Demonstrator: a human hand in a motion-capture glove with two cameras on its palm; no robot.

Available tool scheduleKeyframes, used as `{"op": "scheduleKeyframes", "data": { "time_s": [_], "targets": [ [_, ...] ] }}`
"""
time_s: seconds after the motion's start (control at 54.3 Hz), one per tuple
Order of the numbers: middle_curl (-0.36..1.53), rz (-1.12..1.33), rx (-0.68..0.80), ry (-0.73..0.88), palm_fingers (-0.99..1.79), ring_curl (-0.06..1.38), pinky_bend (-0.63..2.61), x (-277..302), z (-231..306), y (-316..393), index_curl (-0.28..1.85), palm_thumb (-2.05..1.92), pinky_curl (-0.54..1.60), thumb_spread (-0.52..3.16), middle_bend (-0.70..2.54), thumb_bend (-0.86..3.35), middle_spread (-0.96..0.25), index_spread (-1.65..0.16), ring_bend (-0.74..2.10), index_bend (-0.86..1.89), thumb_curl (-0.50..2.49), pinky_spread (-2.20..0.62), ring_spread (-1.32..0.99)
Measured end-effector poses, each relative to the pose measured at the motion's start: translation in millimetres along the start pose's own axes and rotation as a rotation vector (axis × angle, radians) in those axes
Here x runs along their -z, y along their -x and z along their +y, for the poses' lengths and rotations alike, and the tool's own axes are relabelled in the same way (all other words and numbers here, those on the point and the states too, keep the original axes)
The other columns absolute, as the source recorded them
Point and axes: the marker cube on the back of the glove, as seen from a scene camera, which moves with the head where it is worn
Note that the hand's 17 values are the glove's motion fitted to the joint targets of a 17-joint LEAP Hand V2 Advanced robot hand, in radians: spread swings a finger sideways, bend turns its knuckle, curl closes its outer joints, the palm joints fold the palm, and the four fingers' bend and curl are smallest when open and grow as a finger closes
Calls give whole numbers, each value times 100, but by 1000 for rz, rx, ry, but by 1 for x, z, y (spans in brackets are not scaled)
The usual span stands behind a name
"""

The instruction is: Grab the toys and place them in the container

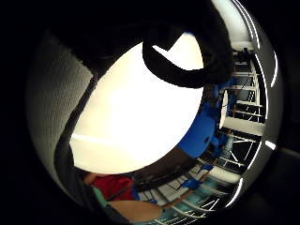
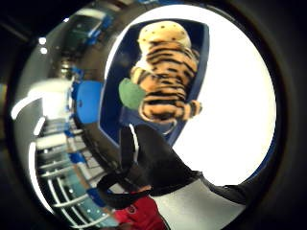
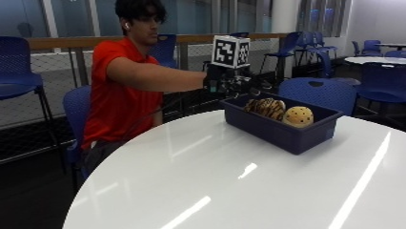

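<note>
Item: gloved right hand (image 3: 229, 82), raised at the end of an outstretched arm, poised above the near end of the container (image 3: 279, 130) and apart from it; nothing is held in it. The thumb side palm view shows a gloved finger (image 2: 148, 153) only slightly bent, closing on nothing, so the hand reads as relaxed and spread rather than pinching. Item: dark blue rectangular container, standing on the white bench (image 3: 209, 191), directly below and just beyond the hand; its long axis runs away from the hand, from the person's side out across the bench. Item: striped tiger toy (image 2: 165, 84), lying inside the container, the nearest toy to the hand, almost straight beneath the palm; its body lies roughly along the container's length. Item: yellow spotted toy (image 3: 298, 116), inside the container at the end farther from the hand, touching the tiger. Item: green toy (image 2: 130, 93), partly seen beside the tiger within the container. No toy shows on the bench outside the container, so the task appears complete or nearly so. The bare hand is not in view; the gloved one is the nearer.
</note>
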Motion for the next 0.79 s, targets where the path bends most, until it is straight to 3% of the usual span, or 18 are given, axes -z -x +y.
{"op": "scheduleKeyframes", "data": {
  "time_s": [0.46,0.792],
  "targets": [
    [26,-15,-64,5,-20,29,103,-59,69,-74,24,-9,32,105,13,-7,-7,-31,17,12,22,13,5],
    [24,-19,-105,-22,-20,26,101,-69,131,-126,23,-9,32,105,13,-7,-7,-31,17,13,20,13,5]
  ]
}}
